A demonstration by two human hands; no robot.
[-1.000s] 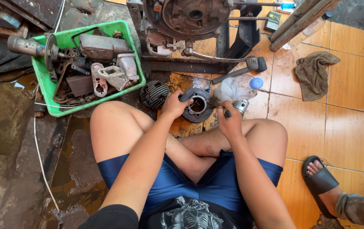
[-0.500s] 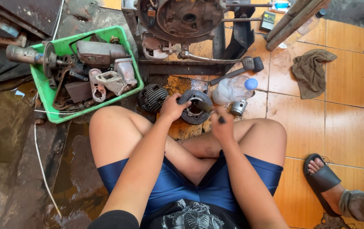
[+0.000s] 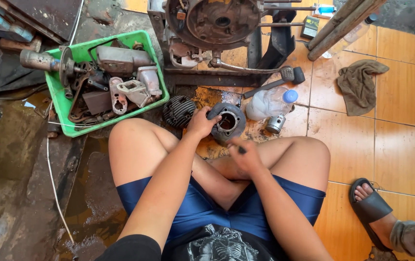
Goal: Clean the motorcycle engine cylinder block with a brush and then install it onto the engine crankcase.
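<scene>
While the legs are being kept crossed on the tiled floor (image 3: pixel 391 145), a small dark tool (image 3: pixel 240 150) is being pinched in the right hand (image 3: pixel 246 155), fingers together around it. Just beyond, one finned metal cylinder (image 3: pixel 227 122) is being steadied at its rim by the left hand (image 3: pixel 200 123), fingers clamped on its edge. It is being judged heavy, stiff and probably oily; the outer fins are being noted as the surest hold. Beside it are lying one finned head (image 3: pixel 178 110), one piston (image 3: pixel 275 123) and one plastic bottle (image 3: pixel 271 101). Farther off, one green crate (image 3: pixel 57 104) of parts, one rag (image 3: pixel 359 84) and one engine case (image 3: pixel 217 21) are being counted.
</scene>
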